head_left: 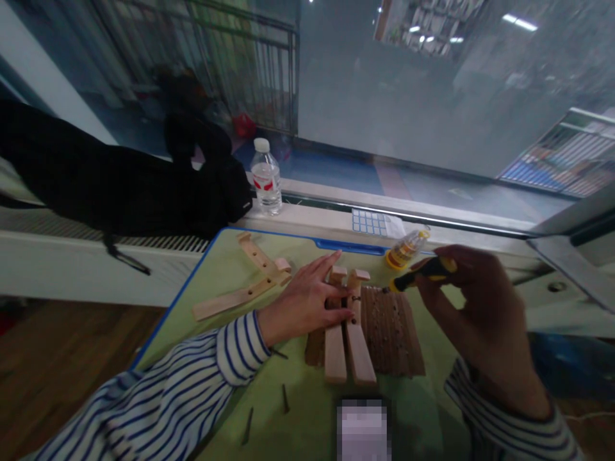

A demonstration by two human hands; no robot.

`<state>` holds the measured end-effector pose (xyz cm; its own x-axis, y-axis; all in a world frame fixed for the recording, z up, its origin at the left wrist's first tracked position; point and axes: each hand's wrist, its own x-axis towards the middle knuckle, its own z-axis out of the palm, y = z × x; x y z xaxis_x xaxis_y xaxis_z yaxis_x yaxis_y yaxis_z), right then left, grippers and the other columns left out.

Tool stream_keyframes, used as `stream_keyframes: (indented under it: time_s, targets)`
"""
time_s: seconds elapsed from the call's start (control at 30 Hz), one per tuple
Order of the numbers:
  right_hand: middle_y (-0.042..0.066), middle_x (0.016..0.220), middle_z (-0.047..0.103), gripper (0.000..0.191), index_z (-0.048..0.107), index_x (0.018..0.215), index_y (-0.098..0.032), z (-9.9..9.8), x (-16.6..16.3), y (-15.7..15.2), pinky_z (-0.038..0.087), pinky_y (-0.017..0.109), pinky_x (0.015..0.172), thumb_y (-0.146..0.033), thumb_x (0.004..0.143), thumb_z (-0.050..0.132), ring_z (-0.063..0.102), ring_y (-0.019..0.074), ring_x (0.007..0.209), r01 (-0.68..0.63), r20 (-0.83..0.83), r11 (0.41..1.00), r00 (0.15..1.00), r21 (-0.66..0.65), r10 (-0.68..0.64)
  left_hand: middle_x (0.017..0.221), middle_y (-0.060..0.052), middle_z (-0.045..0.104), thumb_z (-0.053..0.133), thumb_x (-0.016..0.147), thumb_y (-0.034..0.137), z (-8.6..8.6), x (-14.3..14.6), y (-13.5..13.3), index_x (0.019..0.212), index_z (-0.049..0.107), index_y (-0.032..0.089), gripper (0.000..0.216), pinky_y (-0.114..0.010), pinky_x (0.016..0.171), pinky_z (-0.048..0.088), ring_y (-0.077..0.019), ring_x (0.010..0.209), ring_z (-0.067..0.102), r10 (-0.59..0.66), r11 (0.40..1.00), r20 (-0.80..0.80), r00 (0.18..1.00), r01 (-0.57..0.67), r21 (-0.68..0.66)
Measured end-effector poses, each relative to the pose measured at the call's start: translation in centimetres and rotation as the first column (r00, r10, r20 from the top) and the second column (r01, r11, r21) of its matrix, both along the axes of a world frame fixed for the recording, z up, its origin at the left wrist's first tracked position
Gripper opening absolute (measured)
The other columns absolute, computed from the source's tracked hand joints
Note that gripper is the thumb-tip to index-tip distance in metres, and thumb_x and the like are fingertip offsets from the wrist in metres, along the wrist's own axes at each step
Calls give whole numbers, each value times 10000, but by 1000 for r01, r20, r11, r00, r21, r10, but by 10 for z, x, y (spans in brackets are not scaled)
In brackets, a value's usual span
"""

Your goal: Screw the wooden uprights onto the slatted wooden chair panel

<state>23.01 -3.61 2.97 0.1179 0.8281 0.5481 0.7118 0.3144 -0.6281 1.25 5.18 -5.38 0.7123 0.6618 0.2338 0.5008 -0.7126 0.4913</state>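
My left hand [312, 291] lies over two pale wooden pieces [361, 358], its fingers spread and stretched across their upper part. A small dark screw [356, 298] stands in the right-hand piece, between my thumb and fingers. Beneath the wood is a brown corrugated cardboard sheet [394, 333], pitted with holes. My right hand [480, 314] is closed around a yellow-and-black screwdriver [425, 274], held tilted above the right side of the cardboard. Its tip points left toward the screw; whether they touch is hard to make out.
More drilled wooden pieces [254, 282] lie at the table's left. Dark screws or nails [285, 398] lie near the front, beside a phone [362, 429]. A yellow-capped bottle [406, 248] stands at the back edge. On the sill are a water bottle [267, 182] and a black bag [144, 192].
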Motion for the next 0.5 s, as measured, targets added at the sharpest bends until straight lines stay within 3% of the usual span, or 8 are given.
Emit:
stream_keyframes:
  time_s: [0.17, 0.5]
  targets:
    - [32, 883, 629, 296, 497, 1040, -228, -16, 6, 9, 542, 318, 620, -254, 782, 641, 649, 182, 744, -40, 207, 998, 977, -55, 51, 1555, -60, 166, 608, 795, 541, 1, -1, -1, 1093, 683, 292, 395, -505, 1101, 270, -314, 1383, 266, -18, 1000, 10, 1000, 19, -12]
    - [16, 810, 622, 268, 483, 990, -224, -18, 7, 9, 524, 277, 550, -237, 767, 632, 637, 165, 675, -52, 201, 994, 977, -94, 70, 1559, -50, 142, 580, 798, 579, 1, -1, 0, 1119, 671, 316, 425, -470, 1108, 273, -301, 1391, 253, -18, 999, -5, 1000, 18, -43]
